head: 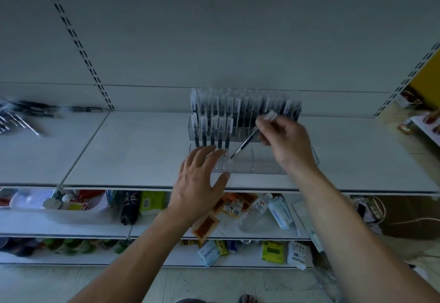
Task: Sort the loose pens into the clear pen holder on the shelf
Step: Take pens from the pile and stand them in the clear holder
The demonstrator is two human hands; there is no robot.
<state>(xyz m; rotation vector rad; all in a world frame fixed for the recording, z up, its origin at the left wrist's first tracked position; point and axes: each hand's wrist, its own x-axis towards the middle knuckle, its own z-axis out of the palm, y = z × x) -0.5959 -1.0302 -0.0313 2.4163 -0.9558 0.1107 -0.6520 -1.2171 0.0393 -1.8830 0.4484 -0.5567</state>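
A clear tiered pen holder point(262, 164) stands on the white shelf point(142, 150), its back rows packed with several upright dark pens point(238, 110). My right hand point(283, 136) pinches a dark pen point(245, 143) near its clear cap, and the pen slants down-left with its tip in a front compartment. My left hand point(200, 179) hovers with fingers spread at the holder's front left corner, fingertips by the front-row pens; contact is unclear. A pile of loose pens point(28, 112) lies at the shelf's far left.
Slotted uprights point(78, 48) run up the back panel. Lower shelves hold a white tub point(59, 207), snack packets, a water bottle point(252, 214) and tissue packs point(209, 252). Another shelf unit with goods point(423, 121) adjoins on the right. Tiled floor lies below.
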